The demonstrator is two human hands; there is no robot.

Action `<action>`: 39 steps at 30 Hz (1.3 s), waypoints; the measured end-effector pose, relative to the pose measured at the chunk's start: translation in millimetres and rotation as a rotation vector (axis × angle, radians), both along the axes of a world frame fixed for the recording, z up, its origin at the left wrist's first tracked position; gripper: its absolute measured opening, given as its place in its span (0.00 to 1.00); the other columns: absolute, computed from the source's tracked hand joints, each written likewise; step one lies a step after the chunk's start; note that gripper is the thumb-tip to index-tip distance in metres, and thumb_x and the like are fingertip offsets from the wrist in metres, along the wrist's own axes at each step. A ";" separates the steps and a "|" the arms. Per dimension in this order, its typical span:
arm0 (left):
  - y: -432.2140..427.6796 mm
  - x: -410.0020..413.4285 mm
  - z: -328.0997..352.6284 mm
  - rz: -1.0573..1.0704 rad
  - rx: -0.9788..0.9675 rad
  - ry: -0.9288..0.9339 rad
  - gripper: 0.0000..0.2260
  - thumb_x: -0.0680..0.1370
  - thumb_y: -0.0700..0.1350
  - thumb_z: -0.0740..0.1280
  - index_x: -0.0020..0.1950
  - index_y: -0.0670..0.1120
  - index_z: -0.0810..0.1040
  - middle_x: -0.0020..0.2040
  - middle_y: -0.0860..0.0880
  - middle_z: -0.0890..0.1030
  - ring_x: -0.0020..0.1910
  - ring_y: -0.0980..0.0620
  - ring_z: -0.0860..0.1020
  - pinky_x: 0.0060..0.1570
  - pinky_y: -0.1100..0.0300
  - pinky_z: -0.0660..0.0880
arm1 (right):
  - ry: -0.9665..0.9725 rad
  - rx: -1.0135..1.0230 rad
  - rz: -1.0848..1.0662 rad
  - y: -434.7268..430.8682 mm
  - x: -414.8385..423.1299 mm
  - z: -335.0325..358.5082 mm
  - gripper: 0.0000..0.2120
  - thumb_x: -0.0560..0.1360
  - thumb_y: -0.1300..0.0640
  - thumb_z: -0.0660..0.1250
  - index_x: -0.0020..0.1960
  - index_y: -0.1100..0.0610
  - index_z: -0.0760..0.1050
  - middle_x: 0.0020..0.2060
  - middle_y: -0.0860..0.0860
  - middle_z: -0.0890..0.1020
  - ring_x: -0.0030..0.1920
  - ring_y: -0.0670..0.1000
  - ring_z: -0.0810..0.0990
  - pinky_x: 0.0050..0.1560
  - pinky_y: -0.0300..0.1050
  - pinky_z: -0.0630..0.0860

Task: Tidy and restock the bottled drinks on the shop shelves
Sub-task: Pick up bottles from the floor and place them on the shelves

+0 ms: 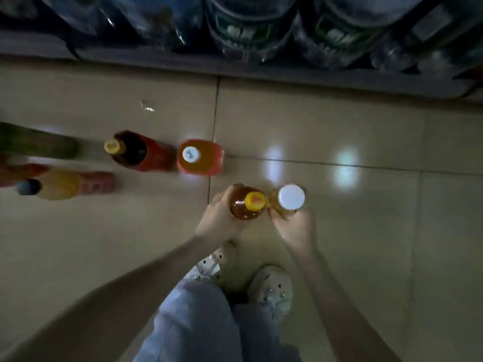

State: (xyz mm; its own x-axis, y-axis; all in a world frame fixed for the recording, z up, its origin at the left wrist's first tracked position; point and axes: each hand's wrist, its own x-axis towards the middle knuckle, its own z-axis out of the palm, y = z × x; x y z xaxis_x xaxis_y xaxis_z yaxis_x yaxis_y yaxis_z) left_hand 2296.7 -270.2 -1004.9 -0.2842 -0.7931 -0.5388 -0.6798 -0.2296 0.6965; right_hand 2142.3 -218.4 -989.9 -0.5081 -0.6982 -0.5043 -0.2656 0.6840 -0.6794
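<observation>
I look straight down at a tiled floor. My left hand grips an amber drink bottle with a yellow cap. Right beside it, my right hand grips a yellow drink bottle with a white cap. The two bottles touch at the shoulders. On the floor to the left stand an orange bottle with a white cap, a dark bottle with a red label and yellow cap, and a yellow bottle with a dark cap.
The bottom shelf edge runs across the top, with large water bottles above it. More bottles blur at the left edge. My shoes and jeans are below my hands. Floor tiles lie to the right.
</observation>
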 end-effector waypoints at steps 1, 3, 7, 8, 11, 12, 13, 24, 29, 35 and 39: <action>1.8 2.7 -22.4 -0.011 -0.002 0.016 0.24 0.65 0.48 0.76 0.59 0.55 0.74 0.53 0.58 0.77 0.52 0.56 0.74 0.44 0.79 0.61 | 0.012 -0.042 0.003 1.5 1.0 -22.1 0.21 0.68 0.61 0.77 0.59 0.60 0.76 0.55 0.54 0.82 0.55 0.49 0.79 0.57 0.42 0.73; 6.1 7.5 -52.1 -0.013 0.006 0.038 0.24 0.65 0.51 0.75 0.59 0.57 0.73 0.55 0.58 0.78 0.54 0.57 0.76 0.47 0.79 0.64 | 0.043 -0.162 0.014 8.5 2.3 -54.5 0.23 0.68 0.66 0.77 0.59 0.56 0.74 0.58 0.54 0.80 0.60 0.53 0.78 0.63 0.46 0.72; 19.4 18.2 -68.6 0.067 0.012 0.053 0.28 0.63 0.55 0.74 0.59 0.69 0.67 0.56 0.68 0.75 0.57 0.64 0.74 0.52 0.78 0.65 | 0.015 -0.267 0.004 23.2 4.8 -78.1 0.29 0.67 0.70 0.75 0.60 0.48 0.69 0.61 0.46 0.75 0.64 0.49 0.74 0.67 0.43 0.68; 22.3 21.6 -65.2 0.080 0.032 0.045 0.31 0.63 0.55 0.75 0.61 0.69 0.65 0.58 0.68 0.74 0.58 0.65 0.73 0.54 0.77 0.65 | -0.026 -0.247 0.001 24.4 5.3 -77.0 0.30 0.67 0.71 0.75 0.62 0.51 0.68 0.63 0.47 0.73 0.65 0.50 0.73 0.69 0.45 0.67; 29.7 33.9 -38.4 0.093 0.122 -0.030 0.44 0.63 0.47 0.79 0.74 0.51 0.59 0.69 0.52 0.67 0.67 0.56 0.66 0.62 0.66 0.62 | -0.105 -0.106 0.025 24.2 4.2 -48.6 0.40 0.66 0.70 0.76 0.72 0.62 0.61 0.68 0.51 0.67 0.71 0.56 0.67 0.73 0.53 0.63; 29.5 37.0 -20.3 0.077 0.134 -0.079 0.46 0.64 0.44 0.79 0.75 0.45 0.56 0.70 0.48 0.64 0.69 0.53 0.63 0.63 0.66 0.59 | -0.107 -0.063 0.043 24.2 2.9 -30.1 0.43 0.66 0.67 0.77 0.74 0.62 0.57 0.70 0.50 0.64 0.73 0.55 0.64 0.74 0.49 0.60; 28.5 39.0 2.1 0.042 0.135 -0.124 0.46 0.64 0.42 0.79 0.75 0.41 0.56 0.71 0.45 0.62 0.70 0.50 0.60 0.62 0.68 0.55 | -0.111 -0.036 0.051 23.8 1.2 -7.4 0.45 0.67 0.65 0.77 0.76 0.61 0.55 0.71 0.48 0.62 0.74 0.52 0.61 0.74 0.45 0.57; -49.4 -77.9 430.7 -0.247 0.074 0.101 0.17 0.77 0.42 0.67 0.66 0.46 0.73 0.63 0.48 0.77 0.62 0.50 0.76 0.60 0.61 0.71 | -0.143 -0.132 0.050 -12.2 -59.2 408.5 0.18 0.76 0.52 0.70 0.64 0.46 0.70 0.61 0.46 0.76 0.61 0.48 0.75 0.60 0.44 0.73; -85.4 -183.2 627.3 -0.442 -0.170 0.307 0.12 0.78 0.39 0.65 0.60 0.46 0.75 0.54 0.51 0.79 0.56 0.54 0.78 0.61 0.61 0.72 | 0.153 -0.412 -0.015 -27.3 -143.1 595.1 0.16 0.76 0.55 0.70 0.62 0.57 0.74 0.55 0.51 0.79 0.56 0.51 0.78 0.58 0.48 0.75; -68.0 -317.7 772.5 -0.666 -0.490 0.298 0.11 0.78 0.48 0.65 0.61 0.54 0.74 0.51 0.58 0.78 0.51 0.59 0.78 0.50 0.67 0.72 | 0.423 -0.560 0.025 3.1 -289.4 740.4 0.17 0.78 0.52 0.66 0.65 0.55 0.72 0.59 0.47 0.76 0.60 0.47 0.76 0.60 0.47 0.75; -54.3 -409.9 849.2 -0.731 -0.795 0.287 0.14 0.79 0.50 0.63 0.65 0.52 0.72 0.54 0.56 0.78 0.53 0.58 0.77 0.52 0.63 0.74 | 0.571 -0.627 -0.010 21.9 -397.6 817.7 0.21 0.79 0.49 0.65 0.70 0.50 0.66 0.64 0.43 0.72 0.63 0.42 0.71 0.61 0.40 0.72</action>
State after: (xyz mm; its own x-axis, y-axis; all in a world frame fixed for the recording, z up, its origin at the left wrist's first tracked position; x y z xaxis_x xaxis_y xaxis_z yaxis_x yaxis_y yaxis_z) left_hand 1886.8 -324.4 -155.7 -0.8554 -0.4744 0.2078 -0.2600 0.7404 0.6199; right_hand 1744.7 -196.5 -172.2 -0.5748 -0.7570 0.3106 -0.6791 0.2296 -0.6972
